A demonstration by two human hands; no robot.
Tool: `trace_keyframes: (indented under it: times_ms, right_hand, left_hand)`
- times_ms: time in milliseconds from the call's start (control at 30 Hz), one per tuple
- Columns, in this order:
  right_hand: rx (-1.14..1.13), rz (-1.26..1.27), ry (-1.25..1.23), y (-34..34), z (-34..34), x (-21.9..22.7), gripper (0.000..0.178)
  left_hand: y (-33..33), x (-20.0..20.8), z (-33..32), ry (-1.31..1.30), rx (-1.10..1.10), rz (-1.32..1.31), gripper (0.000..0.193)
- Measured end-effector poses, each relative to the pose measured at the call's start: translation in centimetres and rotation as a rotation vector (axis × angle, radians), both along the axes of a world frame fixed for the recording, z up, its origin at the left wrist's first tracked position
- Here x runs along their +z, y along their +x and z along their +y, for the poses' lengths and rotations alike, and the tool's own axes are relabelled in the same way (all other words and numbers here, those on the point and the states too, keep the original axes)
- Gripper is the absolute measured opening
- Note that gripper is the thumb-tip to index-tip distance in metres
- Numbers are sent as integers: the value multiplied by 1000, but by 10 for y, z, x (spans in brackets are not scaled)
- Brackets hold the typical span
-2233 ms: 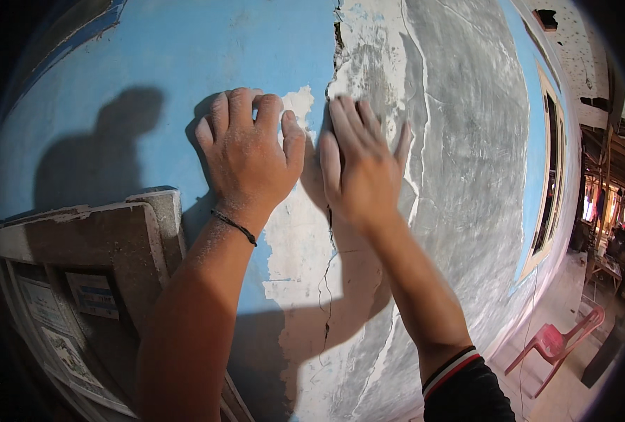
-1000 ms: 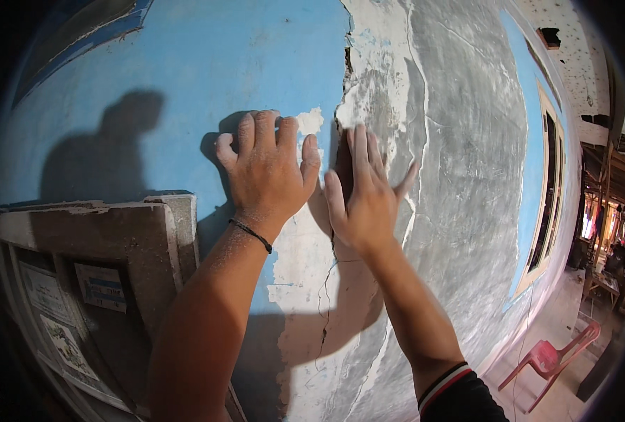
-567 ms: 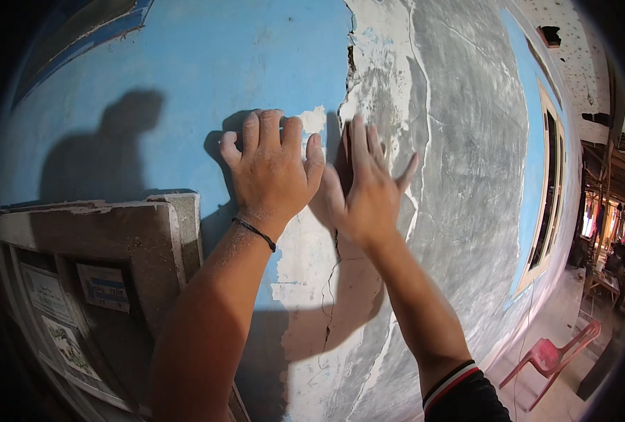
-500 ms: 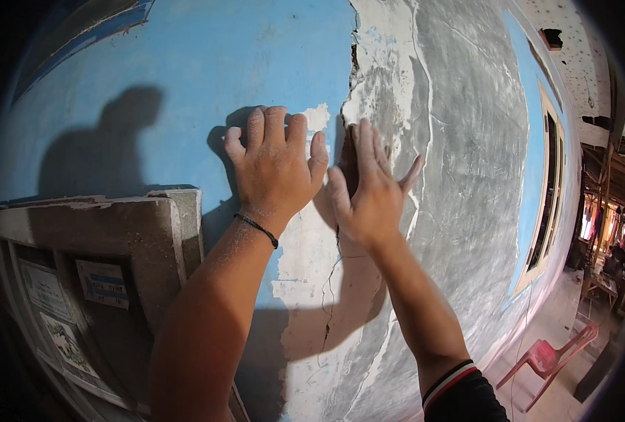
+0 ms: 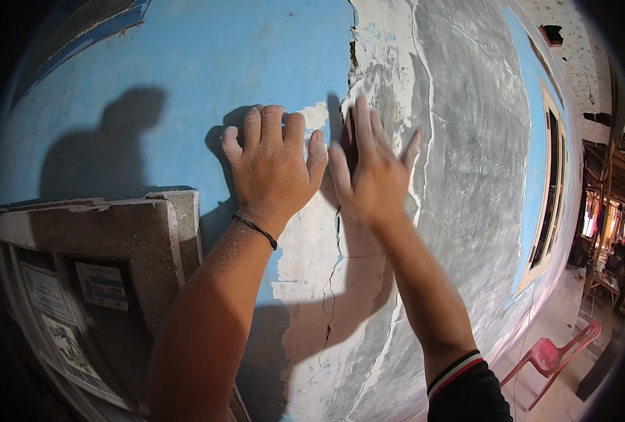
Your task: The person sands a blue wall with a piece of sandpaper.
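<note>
The cracked wall of blue paint and bare grey plaster (image 5: 467, 141) fills the view straight ahead, its paint edge peeling in a ragged vertical line, and both hands press flat against it side by side at that edge. The left hand (image 5: 274, 169), dusty with a thin black wrist cord (image 5: 255, 228), lies open with fingers together on the blue paint; the right hand (image 5: 372, 176) is open too, fingers spread on the plaster. A worn grey-framed notice board (image 5: 116, 239) hangs at lower left, and 1 red plastic chair (image 5: 555, 355) stands far right.
</note>
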State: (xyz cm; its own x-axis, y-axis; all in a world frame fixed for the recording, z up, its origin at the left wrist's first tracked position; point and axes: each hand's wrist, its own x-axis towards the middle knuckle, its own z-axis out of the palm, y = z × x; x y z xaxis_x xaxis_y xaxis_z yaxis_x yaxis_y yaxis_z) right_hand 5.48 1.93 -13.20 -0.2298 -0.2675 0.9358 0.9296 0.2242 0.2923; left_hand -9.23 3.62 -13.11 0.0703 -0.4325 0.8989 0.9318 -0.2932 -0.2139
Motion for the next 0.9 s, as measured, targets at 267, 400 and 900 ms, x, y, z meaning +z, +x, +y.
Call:
trace_keyframes:
  times_ms: [267, 400, 900]
  right_hand:
    - [5, -43, 50, -7, 5, 8, 62]
    - [-41, -20, -12, 2, -1, -13, 59]
    - [43, -38, 19, 8, 9, 6, 56]
  left_hand:
    - [-8, -2, -1, -20, 6, -26, 25]
    - [-1, -2, -3, -35, -12, -8, 19]
    - [0, 0, -6, -32, 24, -5, 19]
